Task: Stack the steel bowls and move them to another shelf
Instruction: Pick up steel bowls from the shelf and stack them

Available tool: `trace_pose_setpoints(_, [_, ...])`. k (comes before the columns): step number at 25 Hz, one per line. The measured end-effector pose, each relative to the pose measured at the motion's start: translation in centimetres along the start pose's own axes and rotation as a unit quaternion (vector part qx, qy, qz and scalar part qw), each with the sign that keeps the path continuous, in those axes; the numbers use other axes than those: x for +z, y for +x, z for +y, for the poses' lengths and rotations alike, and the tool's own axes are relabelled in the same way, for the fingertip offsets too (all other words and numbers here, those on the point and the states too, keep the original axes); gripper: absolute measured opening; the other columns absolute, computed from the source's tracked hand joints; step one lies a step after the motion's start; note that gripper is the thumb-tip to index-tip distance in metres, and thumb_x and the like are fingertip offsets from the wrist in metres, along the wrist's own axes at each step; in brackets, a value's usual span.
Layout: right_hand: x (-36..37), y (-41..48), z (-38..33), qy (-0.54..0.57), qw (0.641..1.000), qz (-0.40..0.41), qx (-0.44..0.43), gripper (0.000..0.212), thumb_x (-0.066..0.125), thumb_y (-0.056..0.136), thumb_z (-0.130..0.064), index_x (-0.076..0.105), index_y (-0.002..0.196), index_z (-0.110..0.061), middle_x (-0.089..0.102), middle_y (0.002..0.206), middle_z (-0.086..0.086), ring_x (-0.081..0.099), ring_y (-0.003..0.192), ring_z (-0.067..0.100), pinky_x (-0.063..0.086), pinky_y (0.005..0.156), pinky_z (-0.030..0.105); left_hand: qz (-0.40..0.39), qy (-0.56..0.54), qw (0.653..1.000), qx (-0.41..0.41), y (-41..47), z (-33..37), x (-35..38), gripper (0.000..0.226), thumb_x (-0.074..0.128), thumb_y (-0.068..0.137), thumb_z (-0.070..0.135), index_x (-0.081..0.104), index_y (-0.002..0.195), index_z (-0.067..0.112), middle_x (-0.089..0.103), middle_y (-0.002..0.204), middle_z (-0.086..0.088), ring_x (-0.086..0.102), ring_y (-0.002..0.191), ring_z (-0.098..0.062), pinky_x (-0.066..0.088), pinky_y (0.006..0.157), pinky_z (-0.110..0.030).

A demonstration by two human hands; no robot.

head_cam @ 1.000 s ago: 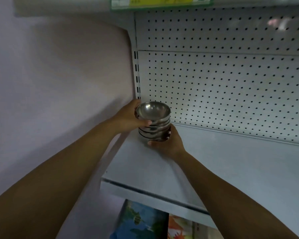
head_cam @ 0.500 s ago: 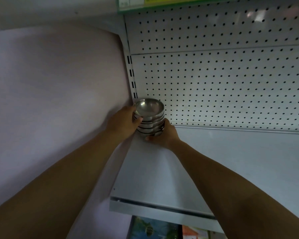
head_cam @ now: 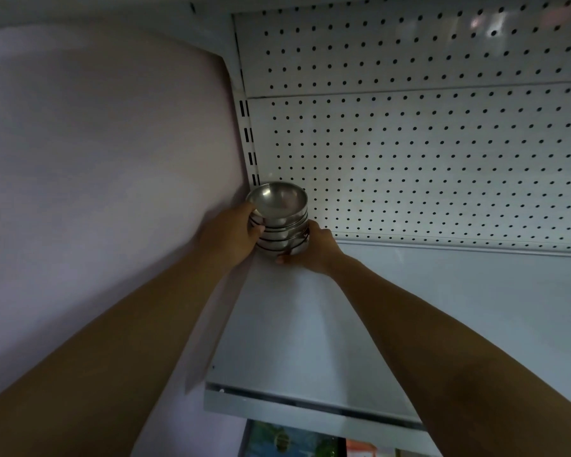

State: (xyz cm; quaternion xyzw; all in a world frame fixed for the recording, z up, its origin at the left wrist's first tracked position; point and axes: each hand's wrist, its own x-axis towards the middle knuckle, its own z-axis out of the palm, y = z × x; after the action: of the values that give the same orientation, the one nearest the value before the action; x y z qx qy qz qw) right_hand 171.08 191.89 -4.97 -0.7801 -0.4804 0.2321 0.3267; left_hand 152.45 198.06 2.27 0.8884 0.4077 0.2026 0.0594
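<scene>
both hands, the left hand [head_cam: 233,234] and right hand [head_cam: 314,250], have fingers curled round the stack of steel bowls [head_cam: 279,221] at the shelf [head_cam: 442,308]'s back left corner, seemingly setting it down; letting go gently comes next.

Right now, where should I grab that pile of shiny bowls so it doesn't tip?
Hold the bowl stack by its sides, from left and right, as the left hand and right hand do. It is tall and round, so cupping low near the bottom bowl likely steadies it.
</scene>
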Motion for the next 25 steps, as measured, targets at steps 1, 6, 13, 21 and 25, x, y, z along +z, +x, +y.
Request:
trace_pose_setpoints(1, [-0.2, -0.3, 0.0, -0.012, 1.000, -0.006, -0.004, 0.116, 0.095, 0.054, -0.060, 0.040, 0.149, -0.020, 0.058, 0.137, 0.001, 0.048, 0.135, 0.025, 0.046, 0.112, 0.044, -0.005, -0.002, 1.000, -0.001, -0.1, 0.0, 0.0, 0.037, 0.062, 0.097, 0.031, 0.056, 0.132, 0.020, 0.070, 0.117, -0.008, 0.065, 0.109, -0.033, 0.038, 0.076, -0.029])
trace_pose_setpoints(6, [-2.4, -2.2, 1.3, -0.127, 0.989, -0.072, -0.024, 0.125, 0.085, 0.067, -0.069, 0.025, 0.162, -0.016, 0.040, 0.160, 0.010, 0.036, 0.149, 0.029, 0.040, 0.117, 0.047, -0.007, -0.108, 0.994, -0.003, -2.5, 0.6, 0.2, 0.054, 0.069, 0.094, 0.029, 0.048, 0.143, 0.021, 0.065, 0.131, -0.006, 0.062, 0.119, -0.028, 0.045, 0.089, -0.030])
trace_pose_setpoints(13, [-6.0, -7.2, 3.8, -0.216, 0.965, -0.098, -0.113, 0.096, 0.071, 0.089, -0.061, 0.027, 0.163, -0.019, 0.028, 0.169, 0.005, 0.025, 0.156, 0.023, 0.024, 0.124, 0.038, -0.054, -0.028, 0.996, -0.064, -10.2, 1.9, 1.6, 0.074, 0.068, 0.094, 0.039, 0.035, 0.155, 0.014, 0.047, 0.154, -0.011, 0.049, 0.137, -0.032, 0.041, 0.109, -0.038])
trace_pose_setpoints(21, [-5.8, -17.4, 7.6, -0.064, 0.964, -0.141, -0.215, 0.079, 0.073, 0.093, -0.047, 0.038, 0.159, -0.019, 0.036, 0.164, -0.001, 0.035, 0.151, 0.018, 0.029, 0.123, 0.030, 0.136, -0.134, 0.957, -0.217, -25.2, 11.2, 5.5, 0.069, 0.074, 0.091, 0.040, 0.047, 0.148, 0.013, 0.054, 0.148, -0.006, 0.054, 0.131, -0.022, 0.034, 0.105, -0.021])
trace_pose_setpoints(25, [-3.9, -24.4, 9.3, -0.066, 0.917, -0.211, -0.333, 0.071, 0.067, 0.098, -0.044, 0.038, 0.159, -0.023, 0.028, 0.168, -0.006, 0.023, 0.155, 0.011, 0.019, 0.121, 0.022, 0.233, -0.131, 0.901, -0.341, -35.7, 17.8, 7.8, 0.064, 0.073, 0.092, 0.038, 0.048, 0.147, 0.015, 0.054, 0.147, -0.003, 0.050, 0.133, -0.019, 0.039, 0.112, -0.035])
